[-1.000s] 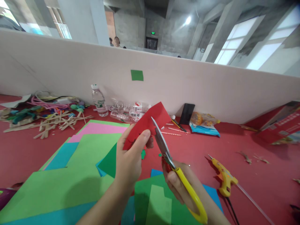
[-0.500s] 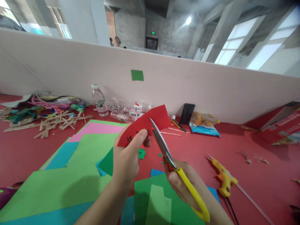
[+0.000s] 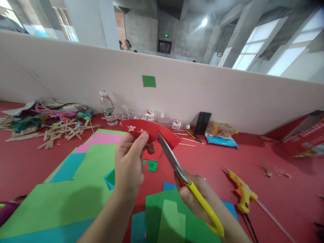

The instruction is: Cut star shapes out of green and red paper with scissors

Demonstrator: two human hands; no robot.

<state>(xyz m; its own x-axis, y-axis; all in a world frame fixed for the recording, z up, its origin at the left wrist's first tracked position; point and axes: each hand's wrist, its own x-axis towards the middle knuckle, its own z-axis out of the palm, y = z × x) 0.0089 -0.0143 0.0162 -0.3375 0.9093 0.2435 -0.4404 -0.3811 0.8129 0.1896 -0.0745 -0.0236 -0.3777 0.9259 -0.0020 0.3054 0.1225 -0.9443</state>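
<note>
My left hand (image 3: 131,158) pinches a curved piece of red paper (image 3: 168,134) between thumb and fingers, holding it above the table. Star-shaped holes show in the paper's left part. In my right hand (image 3: 193,194) is a pair of scissors (image 3: 173,160) with yellow handles. Their blades point up and left, and the tips meet the red paper near its middle; the blades look nearly closed. Small green paper scraps (image 3: 152,165) lie on the table just beyond my hands. Below them rests a dark green sheet (image 3: 153,216) with a lighter green piece (image 3: 172,222) on it.
Light green sheets (image 3: 60,202) spread at left, near wooden sticks (image 3: 65,133). Against the white partition (image 3: 202,87) stand a water bottle (image 3: 108,109) and a black phone (image 3: 202,123), beside a snack packet (image 3: 221,135). A yellow glue gun (image 3: 241,190) lies at right.
My left hand has moved slightly left and turned the red paper, so it now bows upward and its right end hangs lower. The scissors have shifted a little left and down.
</note>
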